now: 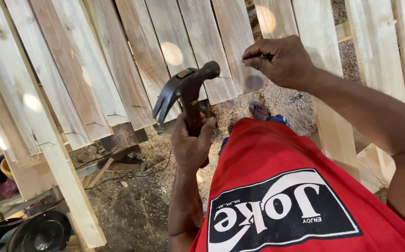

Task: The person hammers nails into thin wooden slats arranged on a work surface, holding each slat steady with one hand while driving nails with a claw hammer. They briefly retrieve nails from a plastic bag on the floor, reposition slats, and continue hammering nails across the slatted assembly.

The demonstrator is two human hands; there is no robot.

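We grip the claw hammer (187, 88) by its wooden handle in our left hand (191, 142), fist shut round it, head raised just near of the slat edge, while our right hand (281, 60) pinches shut on a small dark nail (264, 56) whose tip meets the pale wooden slat (232, 46) at centre-far. To do this well, we judge the nail should stand square to the slat, fingertips low and clear of the head, first taps light. Sawdust floor (132, 205) below, red shirt (295, 186) near right.
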